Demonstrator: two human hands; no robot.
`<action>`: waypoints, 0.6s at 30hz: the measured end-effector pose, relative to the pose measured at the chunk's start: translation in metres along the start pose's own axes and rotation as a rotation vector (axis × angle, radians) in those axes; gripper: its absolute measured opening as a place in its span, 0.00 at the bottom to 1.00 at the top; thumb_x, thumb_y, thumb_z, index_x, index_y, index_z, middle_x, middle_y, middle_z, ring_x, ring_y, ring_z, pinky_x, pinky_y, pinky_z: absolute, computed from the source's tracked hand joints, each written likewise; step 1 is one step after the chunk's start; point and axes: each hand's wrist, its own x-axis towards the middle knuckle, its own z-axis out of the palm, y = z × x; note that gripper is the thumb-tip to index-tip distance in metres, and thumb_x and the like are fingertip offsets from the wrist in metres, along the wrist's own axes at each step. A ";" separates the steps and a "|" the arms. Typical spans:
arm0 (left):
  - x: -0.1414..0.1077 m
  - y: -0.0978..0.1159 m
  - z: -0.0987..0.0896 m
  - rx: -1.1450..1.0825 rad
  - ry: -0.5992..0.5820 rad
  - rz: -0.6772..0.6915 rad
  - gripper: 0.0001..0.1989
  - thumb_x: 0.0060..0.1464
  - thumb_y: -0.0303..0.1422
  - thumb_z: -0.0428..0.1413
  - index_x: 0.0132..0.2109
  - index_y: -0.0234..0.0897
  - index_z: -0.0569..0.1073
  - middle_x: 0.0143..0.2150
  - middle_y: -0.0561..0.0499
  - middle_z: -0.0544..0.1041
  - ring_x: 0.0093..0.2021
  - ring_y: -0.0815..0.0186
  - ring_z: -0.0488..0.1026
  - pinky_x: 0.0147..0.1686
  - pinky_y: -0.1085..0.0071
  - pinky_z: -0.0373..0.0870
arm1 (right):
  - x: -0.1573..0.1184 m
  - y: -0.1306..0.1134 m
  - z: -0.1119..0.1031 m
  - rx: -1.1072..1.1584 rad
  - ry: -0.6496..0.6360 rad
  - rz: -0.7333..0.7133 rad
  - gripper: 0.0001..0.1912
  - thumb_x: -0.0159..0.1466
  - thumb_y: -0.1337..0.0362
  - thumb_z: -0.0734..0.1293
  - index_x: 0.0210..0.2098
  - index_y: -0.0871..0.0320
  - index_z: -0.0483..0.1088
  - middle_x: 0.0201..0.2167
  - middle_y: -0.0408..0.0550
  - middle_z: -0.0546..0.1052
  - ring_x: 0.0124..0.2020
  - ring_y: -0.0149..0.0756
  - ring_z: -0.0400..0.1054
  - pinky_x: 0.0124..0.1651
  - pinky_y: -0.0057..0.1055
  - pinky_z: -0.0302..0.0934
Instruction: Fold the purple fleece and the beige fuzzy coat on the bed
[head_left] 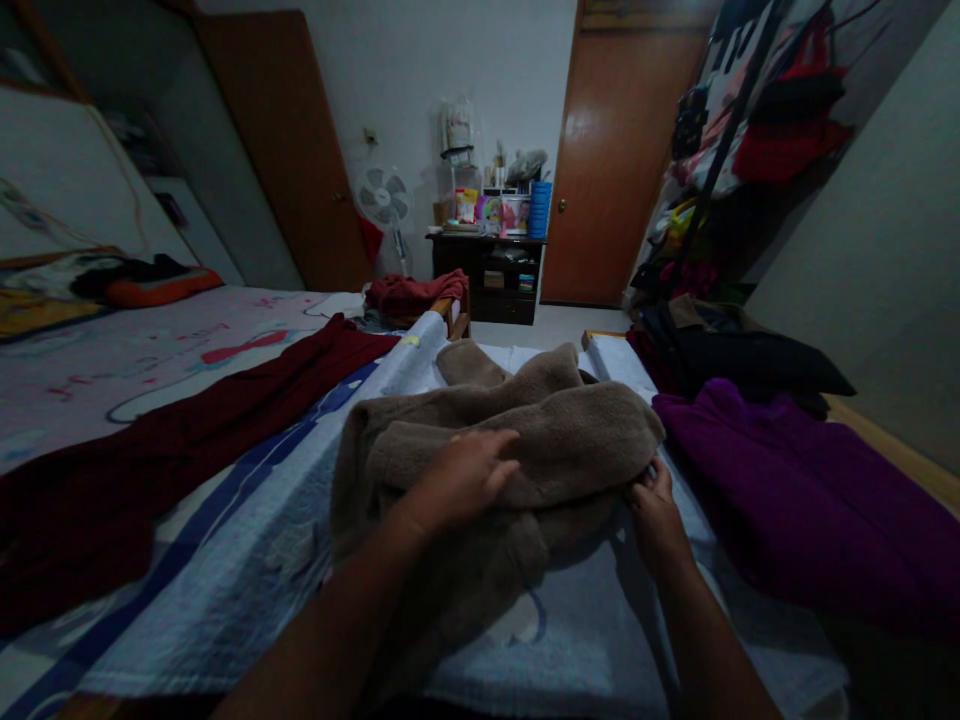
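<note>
A brown fleece garment (pixel 570 440) lies partly folded on a light blue bed cover (pixel 585 630), with one long section laid across it. On that section rests my left hand (pixel 461 475), its fingers stretched out and touching the fabric. At the garment's right end, my right hand (pixel 654 495) pinches the edge between thumb and fingers. The lower part of the garment hangs toward me and is partly covered by my left forearm.
Folded purple clothing (pixel 795 490) lies at the right, in front of a dark pile (pixel 742 345). Dark red trousers (pixel 180 430) stretch over the bed at the left. Beyond the wooden bed end (pixel 460 312) stand a fan (pixel 384 198) and a dark cabinet (pixel 450 262).
</note>
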 end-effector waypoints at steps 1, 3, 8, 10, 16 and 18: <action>0.008 -0.015 -0.012 0.040 0.061 -0.051 0.21 0.63 0.39 0.48 0.61 0.41 0.66 0.60 0.48 0.71 0.59 0.58 0.68 0.59 0.64 0.61 | -0.006 -0.001 -0.002 0.052 -0.001 0.036 0.42 0.56 0.59 0.63 0.67 0.50 0.44 0.61 0.54 0.66 0.58 0.47 0.65 0.53 0.42 0.66; 0.029 -0.048 -0.026 0.125 0.102 -0.159 0.23 0.61 0.38 0.51 0.61 0.37 0.65 0.61 0.44 0.69 0.61 0.57 0.65 0.60 0.63 0.58 | -0.016 -0.004 -0.004 0.081 -0.023 0.073 0.39 0.59 0.55 0.61 0.67 0.49 0.44 0.63 0.54 0.64 0.58 0.46 0.65 0.52 0.43 0.66; 0.084 -0.106 -0.009 0.254 -0.110 -0.288 0.37 0.52 0.39 0.59 0.66 0.37 0.57 0.70 0.39 0.55 0.68 0.49 0.53 0.62 0.54 0.55 | -0.024 -0.004 0.016 -0.109 -0.009 0.079 0.49 0.58 0.46 0.65 0.69 0.53 0.37 0.63 0.56 0.63 0.59 0.47 0.65 0.52 0.41 0.68; 0.104 -0.116 0.007 0.242 -0.171 -0.255 0.45 0.48 0.41 0.63 0.68 0.36 0.51 0.72 0.37 0.49 0.70 0.49 0.47 0.64 0.52 0.51 | -0.024 0.002 0.028 -0.231 0.017 0.024 0.52 0.56 0.45 0.67 0.69 0.55 0.37 0.63 0.57 0.64 0.60 0.48 0.63 0.54 0.39 0.66; 0.144 -0.125 0.043 -0.018 -0.182 -0.128 0.56 0.34 0.37 0.68 0.69 0.37 0.52 0.69 0.40 0.58 0.66 0.52 0.59 0.61 0.63 0.58 | -0.016 0.018 0.049 -0.085 0.076 0.040 0.46 0.53 0.52 0.70 0.66 0.58 0.53 0.55 0.53 0.73 0.56 0.50 0.67 0.56 0.44 0.65; 0.148 -0.123 0.050 -0.131 -0.171 -0.119 0.48 0.35 0.35 0.68 0.65 0.39 0.61 0.62 0.44 0.69 0.59 0.52 0.68 0.56 0.65 0.64 | -0.011 0.020 0.052 -0.016 0.027 0.036 0.40 0.53 0.56 0.70 0.62 0.60 0.60 0.48 0.52 0.78 0.52 0.51 0.70 0.53 0.45 0.68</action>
